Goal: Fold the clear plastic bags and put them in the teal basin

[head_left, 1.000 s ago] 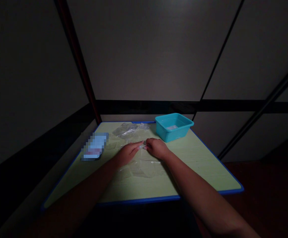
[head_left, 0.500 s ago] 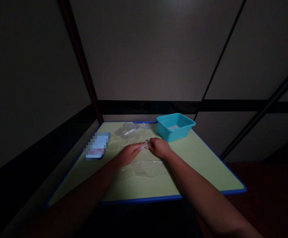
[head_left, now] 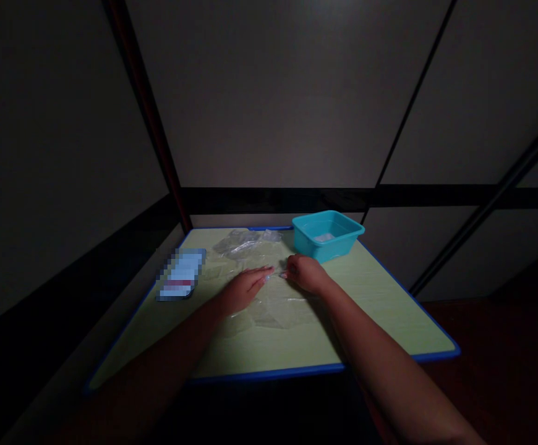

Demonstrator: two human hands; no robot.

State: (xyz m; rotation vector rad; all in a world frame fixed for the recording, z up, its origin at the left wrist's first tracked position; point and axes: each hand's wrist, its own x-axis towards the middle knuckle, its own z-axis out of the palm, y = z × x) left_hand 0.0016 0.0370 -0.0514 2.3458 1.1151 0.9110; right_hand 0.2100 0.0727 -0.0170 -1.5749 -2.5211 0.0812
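Observation:
Clear plastic film (head_left: 273, 312) lies flat and wrinkled on the pale green table (head_left: 380, 321). My left hand (head_left: 245, 288) is low over the film, its fingers stretched together toward the right and its fingertips on a small bit of clear plastic. Just right of those fingertips, my right hand (head_left: 303, 272) is closed in a pinch on the plastic. More crumpled clear plastic (head_left: 245, 243) lies beyond both hands. Behind my right hand is a turquoise basket (head_left: 327, 250) with something pale inside.
A phone with a lit, blurred screen (head_left: 183, 275) lies at the table's left side. The table has a blue edge (head_left: 269, 374). Pale panels with dark strips (head_left: 273, 201) stand behind it and to the left.
My right hand has moved slightly to the right, widening the gap between the two hands. My left hand has stayed almost in place.

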